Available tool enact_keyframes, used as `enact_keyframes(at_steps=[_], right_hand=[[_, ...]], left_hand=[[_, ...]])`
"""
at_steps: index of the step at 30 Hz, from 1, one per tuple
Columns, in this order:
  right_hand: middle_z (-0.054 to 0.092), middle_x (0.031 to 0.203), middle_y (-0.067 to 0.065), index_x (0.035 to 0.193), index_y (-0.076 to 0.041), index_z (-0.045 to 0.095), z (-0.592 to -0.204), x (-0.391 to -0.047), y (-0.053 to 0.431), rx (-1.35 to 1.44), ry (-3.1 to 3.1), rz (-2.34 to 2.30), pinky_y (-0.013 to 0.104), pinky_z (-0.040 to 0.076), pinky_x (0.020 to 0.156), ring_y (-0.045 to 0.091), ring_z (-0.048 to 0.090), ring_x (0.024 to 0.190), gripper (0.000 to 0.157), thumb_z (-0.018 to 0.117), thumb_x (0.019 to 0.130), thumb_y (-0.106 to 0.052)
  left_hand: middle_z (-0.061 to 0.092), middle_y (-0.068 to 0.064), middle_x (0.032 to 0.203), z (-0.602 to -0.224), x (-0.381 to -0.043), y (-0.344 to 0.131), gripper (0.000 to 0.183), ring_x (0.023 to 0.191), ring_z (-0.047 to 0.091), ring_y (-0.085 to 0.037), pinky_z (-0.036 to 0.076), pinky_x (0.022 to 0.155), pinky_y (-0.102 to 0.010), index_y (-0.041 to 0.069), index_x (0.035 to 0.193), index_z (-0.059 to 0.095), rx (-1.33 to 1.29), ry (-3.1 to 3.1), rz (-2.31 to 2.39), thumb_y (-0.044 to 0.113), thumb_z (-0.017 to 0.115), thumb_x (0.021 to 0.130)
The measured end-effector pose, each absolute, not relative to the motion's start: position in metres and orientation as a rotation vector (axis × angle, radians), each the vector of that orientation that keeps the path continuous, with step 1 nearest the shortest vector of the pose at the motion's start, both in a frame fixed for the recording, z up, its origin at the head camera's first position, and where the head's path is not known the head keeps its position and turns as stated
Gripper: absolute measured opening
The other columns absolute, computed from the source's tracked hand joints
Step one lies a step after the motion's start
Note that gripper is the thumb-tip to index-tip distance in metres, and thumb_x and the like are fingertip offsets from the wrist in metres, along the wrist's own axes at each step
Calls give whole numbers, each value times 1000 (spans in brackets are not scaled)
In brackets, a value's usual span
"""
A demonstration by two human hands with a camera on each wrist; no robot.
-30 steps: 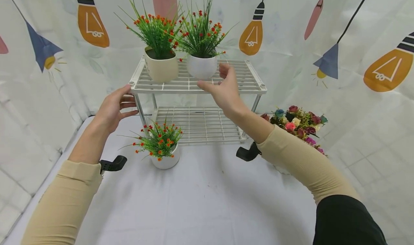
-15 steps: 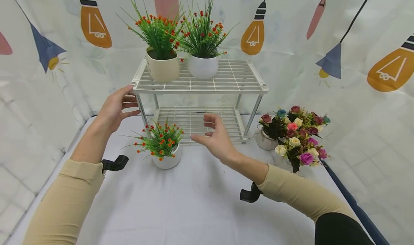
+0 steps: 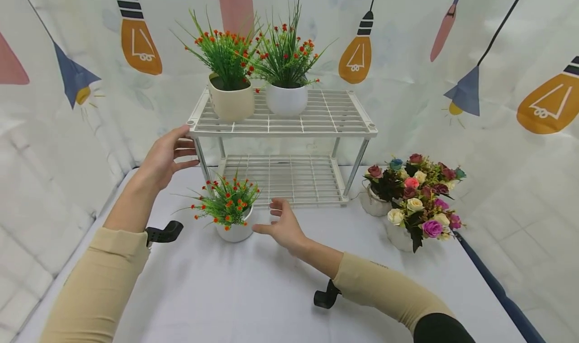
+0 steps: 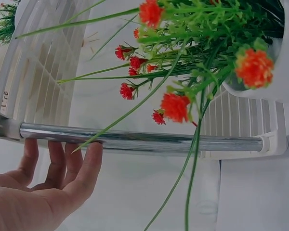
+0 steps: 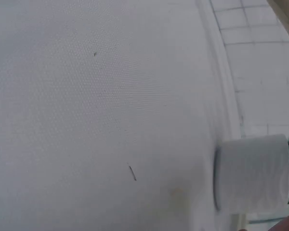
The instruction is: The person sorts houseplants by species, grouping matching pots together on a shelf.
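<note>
A white two-tier wire shelf [image 3: 282,135] stands at the back of the table. At its front left corner my left hand [image 3: 164,158] touches the metal post [image 4: 135,139] with its fingertips, as the left wrist view also shows. In front of the shelf sits a small white pot [image 3: 235,233] with grassy leaves and orange-red flowers [image 3: 230,202]. My right hand [image 3: 284,228] is just right of this pot, fingers spread and thumb tip close to its side. The right wrist view shows the pot [image 5: 253,175] at its right edge, with only bits of fingers visible.
On the top tier, a cream pot [image 3: 232,104] and a white pot [image 3: 287,100] of similar plants stand side by side at left. Two pots of mixed roses [image 3: 375,204] [image 3: 400,235] stand on the table at right. A printed curtain [image 3: 407,106] hangs behind.
My right hand has moved from the white pot on the top tier down, past the lower tier, to the small pot on the table. The left hand stays at the shelf post.
</note>
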State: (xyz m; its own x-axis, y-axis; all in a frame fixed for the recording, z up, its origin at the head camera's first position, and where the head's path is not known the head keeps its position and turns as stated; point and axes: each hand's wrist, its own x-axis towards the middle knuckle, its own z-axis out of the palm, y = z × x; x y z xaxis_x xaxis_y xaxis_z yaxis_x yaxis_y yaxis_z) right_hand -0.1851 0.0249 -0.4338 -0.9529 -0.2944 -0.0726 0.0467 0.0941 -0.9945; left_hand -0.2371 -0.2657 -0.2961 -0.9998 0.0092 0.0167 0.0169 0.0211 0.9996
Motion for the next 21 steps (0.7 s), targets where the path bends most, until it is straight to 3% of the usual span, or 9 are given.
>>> enact_keyframes(at_steps=[8, 15, 21], right_hand=[[36, 156, 15, 156, -3, 28, -464, -188, -2, -316, 2202, -1849, 51, 38, 114, 36, 36, 143, 97, 90, 81, -10], [45, 146, 2, 154, -10, 33, -473, -192, -27, -366, 2299, -1833, 46, 36, 113, 25, 42, 137, 103, 96, 73, -17], [46, 140, -1, 152, -9, 32, -477, -195, -39, -397, 2299, -1908, 41, 33, 116, 19, 45, 133, 104, 97, 71, -15]], left_hand=[[47, -9, 122, -297, -236, -266, 43, 109, 52, -21, 59, 80, -27, 14, 124, 53, -33, -2225, -2214, 52, 50, 105], [47, -9, 122, -297, -239, -268, 45, 109, 52, -21, 59, 79, -27, 12, 124, 52, -22, -2217, -2233, 53, 51, 105], [47, -9, 122, -297, -240, -267, 44, 108, 52, -20, 59, 78, -26, 13, 124, 52, -21, -2222, -2228, 53, 50, 105]])
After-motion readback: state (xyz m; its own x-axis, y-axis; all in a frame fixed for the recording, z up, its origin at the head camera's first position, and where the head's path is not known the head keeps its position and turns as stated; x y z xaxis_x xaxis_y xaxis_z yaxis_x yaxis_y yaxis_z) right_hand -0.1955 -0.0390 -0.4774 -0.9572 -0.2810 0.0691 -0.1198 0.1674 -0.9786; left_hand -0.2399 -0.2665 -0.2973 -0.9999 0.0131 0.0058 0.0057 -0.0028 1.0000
